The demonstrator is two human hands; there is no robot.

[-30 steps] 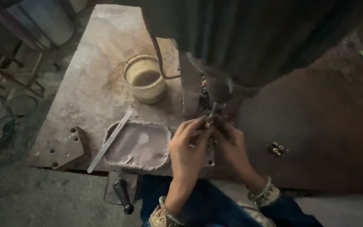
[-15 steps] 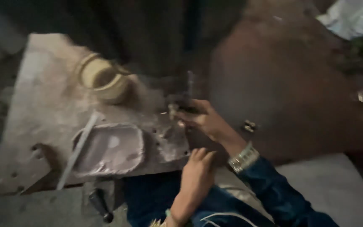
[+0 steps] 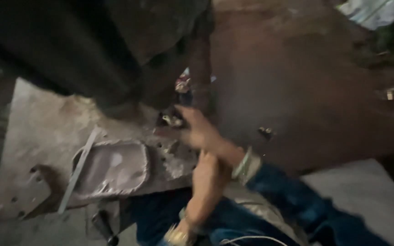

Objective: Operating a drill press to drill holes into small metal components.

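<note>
head view, blurred and dim: the right hand (image 3: 201,132) reaches forward over the far edge of the dusty tabletop (image 3: 37,132), its fingers (image 3: 185,111) stretched toward a small metal piece (image 3: 174,120) that sits at the foot of a dark machine body (image 3: 115,54). the fingertips are at or just beside that piece; the blur hides whether they are pinched on it or apart, so i cannot tell. the left hand (image 3: 208,175) lies lower, just beneath the right wrist, touching it or very near, at the tabletop's near edge; its fingers are hidden under the right hand, and whether they are curled or spread cannot be told. a pale bangle (image 3: 242,164) rings the right wrist above a blue sleeve (image 3: 292,200). to the left of the hands a shallow grey tray (image 3: 115,168) rests on the tabletop, with a flat metal strip (image 3: 79,168) lying slantwise along its left rim. a dark handle (image 3: 103,225) pokes out below the tabletop's near edge.
</note>
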